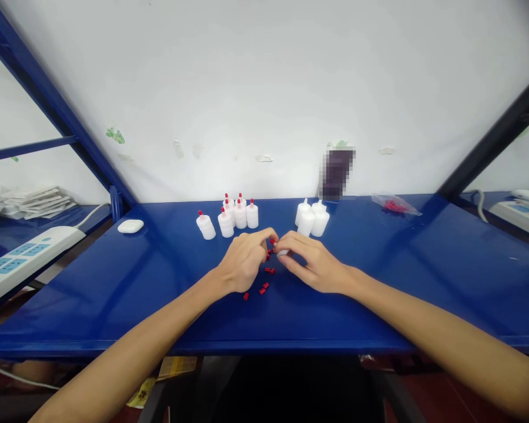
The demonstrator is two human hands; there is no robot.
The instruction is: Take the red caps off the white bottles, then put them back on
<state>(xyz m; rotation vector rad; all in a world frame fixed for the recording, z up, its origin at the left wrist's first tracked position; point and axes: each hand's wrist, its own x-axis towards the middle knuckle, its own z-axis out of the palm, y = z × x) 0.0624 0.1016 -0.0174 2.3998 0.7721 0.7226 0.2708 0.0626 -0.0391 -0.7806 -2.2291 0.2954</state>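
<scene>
Over the middle of the table, my right hand (306, 261) is closed around a small white squeeze bottle (283, 252), mostly hidden by the fingers. A red cap (273, 241) sits at its tip, pinched by my left hand (245, 258). Several loose red caps (264, 288) lie on the table below and between my hands. To the left, behind my left hand, stand several white bottles with red caps (226, 222), one of them (206, 225) a little apart. Behind my right hand is a group of white bottles without caps (306, 222), upright and close together.
The blue table (158, 294) meets a white wall at the back. A clear bag with red pieces (395, 205) lies back right. A white rounded case (131, 226) rests at left. Power strips (22, 258) and blue frame posts (70, 106) border the sides.
</scene>
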